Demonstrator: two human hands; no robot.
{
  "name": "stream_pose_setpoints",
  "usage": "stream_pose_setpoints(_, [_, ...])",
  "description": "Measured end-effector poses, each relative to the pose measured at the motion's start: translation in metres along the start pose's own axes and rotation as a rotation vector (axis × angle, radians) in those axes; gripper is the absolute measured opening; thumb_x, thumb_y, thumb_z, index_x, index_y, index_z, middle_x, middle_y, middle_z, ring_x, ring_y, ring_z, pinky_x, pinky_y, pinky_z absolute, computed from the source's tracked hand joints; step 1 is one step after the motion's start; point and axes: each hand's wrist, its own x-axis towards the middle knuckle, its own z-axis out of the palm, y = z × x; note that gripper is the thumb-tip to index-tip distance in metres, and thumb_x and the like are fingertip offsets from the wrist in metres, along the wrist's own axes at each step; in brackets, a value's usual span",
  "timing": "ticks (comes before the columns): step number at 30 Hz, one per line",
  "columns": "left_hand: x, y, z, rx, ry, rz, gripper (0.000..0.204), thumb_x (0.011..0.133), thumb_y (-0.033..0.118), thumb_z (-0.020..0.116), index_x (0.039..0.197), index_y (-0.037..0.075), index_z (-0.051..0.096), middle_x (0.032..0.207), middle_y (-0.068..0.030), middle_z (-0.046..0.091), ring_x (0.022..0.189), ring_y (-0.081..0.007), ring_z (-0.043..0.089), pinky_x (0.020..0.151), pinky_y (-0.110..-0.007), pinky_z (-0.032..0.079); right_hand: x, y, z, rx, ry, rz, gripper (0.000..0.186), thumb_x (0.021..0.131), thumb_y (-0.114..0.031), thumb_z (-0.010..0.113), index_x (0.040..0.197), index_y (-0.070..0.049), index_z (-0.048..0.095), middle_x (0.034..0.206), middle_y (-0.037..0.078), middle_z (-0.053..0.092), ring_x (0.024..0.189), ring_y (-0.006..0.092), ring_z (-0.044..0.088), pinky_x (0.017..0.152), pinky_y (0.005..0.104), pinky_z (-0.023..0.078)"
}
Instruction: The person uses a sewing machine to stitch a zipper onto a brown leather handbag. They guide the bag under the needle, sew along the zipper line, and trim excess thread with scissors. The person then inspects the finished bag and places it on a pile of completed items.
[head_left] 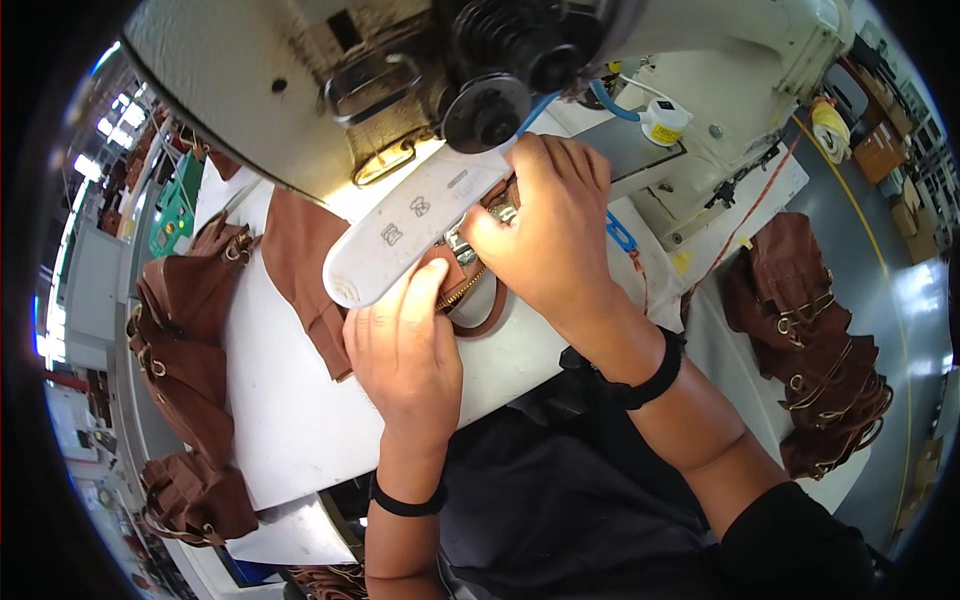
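Below the head of an industrial sewing machine [470,105], both hands work on a brown leather piece [443,266] with a gold-toothed zipper [462,288] along its edge. My left hand [405,345] presses its fingertips onto the near left part of this piece, closed on it. Curled round the far right part is my right hand [555,225], its thumb by the machine's metal foot [460,248]. A white rounded machine cover [410,225] hides part of the stitching area. A brown strap [490,318] loops out beneath my right hand.
A brown leather panel [305,260] lies left on the white table [290,430]. Brown leather bags [190,350] hang along the left edge; more bags [800,340] are piled at right. A white bottle [664,122] stands on the machine bed; a blue clip [621,232] lies nearby.
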Motion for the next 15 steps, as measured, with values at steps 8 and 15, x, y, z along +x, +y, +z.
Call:
stream_pose_setpoints(8, [0.003, -0.002, 0.001, -0.015, -0.004, 0.068, 0.043, 0.086, -0.009, 0.064, 0.125, 0.003, 0.074, 0.123, -0.0099, 0.076, 0.101, -0.0232, 0.071, 0.090, -0.037, 0.051, 0.000, 0.011, -0.051, 0.190, -0.180, -0.034, 0.020, 0.085, -0.016, 0.076, 0.097, -0.004, 0.065, 0.091, 0.009, 0.068, 0.099, 0.0324, 0.062, 0.097, 0.0460, 0.044])
stream_pose_setpoints(15, [-0.002, -0.004, -0.004, 0.055, -0.030, 0.023, 0.051, 0.079, -0.009, 0.064, 0.126, 0.006, 0.075, 0.127, -0.0043, 0.075, 0.103, -0.0202, 0.066, 0.094, -0.032, 0.044, 0.079, 0.056, -0.196, 0.148, 0.002, -0.107, 0.028, 0.101, -0.008, 0.066, 0.126, 0.003, 0.069, 0.117, 0.007, 0.073, 0.108, 0.0134, 0.066, 0.097, 0.0272, 0.050])
